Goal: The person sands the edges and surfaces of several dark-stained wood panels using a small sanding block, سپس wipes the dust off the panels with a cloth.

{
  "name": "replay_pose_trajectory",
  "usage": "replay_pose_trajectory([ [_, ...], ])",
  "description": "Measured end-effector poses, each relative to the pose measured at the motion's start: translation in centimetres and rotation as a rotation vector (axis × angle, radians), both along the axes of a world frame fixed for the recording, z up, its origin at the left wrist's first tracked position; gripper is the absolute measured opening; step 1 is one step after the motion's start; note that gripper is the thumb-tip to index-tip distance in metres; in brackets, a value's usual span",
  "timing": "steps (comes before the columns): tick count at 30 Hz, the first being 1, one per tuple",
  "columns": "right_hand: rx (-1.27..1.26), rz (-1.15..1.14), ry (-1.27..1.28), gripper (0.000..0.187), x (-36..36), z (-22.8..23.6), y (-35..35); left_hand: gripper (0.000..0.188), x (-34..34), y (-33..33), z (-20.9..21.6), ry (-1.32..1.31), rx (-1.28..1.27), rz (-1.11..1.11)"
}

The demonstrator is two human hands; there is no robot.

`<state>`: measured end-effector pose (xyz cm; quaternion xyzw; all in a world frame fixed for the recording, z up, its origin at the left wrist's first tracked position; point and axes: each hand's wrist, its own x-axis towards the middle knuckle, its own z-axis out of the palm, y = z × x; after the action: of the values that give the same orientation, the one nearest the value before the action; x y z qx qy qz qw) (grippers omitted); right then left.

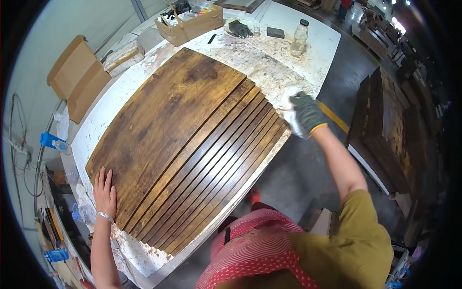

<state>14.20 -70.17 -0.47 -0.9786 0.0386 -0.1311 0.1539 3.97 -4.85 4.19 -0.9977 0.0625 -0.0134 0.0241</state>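
A stack of brown stained wooden panels lies fanned in steps across the white worktable, their long edges showing one below another toward me. At the left end of the top panel, my bare left hand rests flat with fingers stretched out. My right hand wears a dark green glove with a yellow cuff. It is closed on a crumpled white cloth at the right ends of the stepped panels. Folds of cloth hide part of the table corner there.
Along the table's far side are a cardboard box of supplies, a dark glove, a dark block and a glass jar. An opened carton stands at left. More panels are stacked at right.
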Motion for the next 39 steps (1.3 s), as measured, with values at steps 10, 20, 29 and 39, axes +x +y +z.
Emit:
replay_pose_trajectory([
  [10, -0.103, 0.348, -0.192, 0.037, -8.2, -4.2, 11.0, 0.049, 0.3, 1.2, -1.2, -0.087, -0.021, -0.07],
  [20, 0.259, 0.87, 0.172, 0.04, -21.1, 0.2, 29.7, 0.051, 0.2, 1.2, -2.2, -0.102, -0.074, -0.001],
  [29, 0.183, 0.934, -0.076, 0.022, -25.8, -6.8, 38.6, 0.05, 0.3, 1.0, -2.4, -0.11, -0.072, 0.02],
  [39, -0.045, 0.75, 0.067, 0.02, -23.8, 3.0, 38.3, 0.05, 0.3, 1.1, -2.7, -0.122, -0.093, 0.032],
])
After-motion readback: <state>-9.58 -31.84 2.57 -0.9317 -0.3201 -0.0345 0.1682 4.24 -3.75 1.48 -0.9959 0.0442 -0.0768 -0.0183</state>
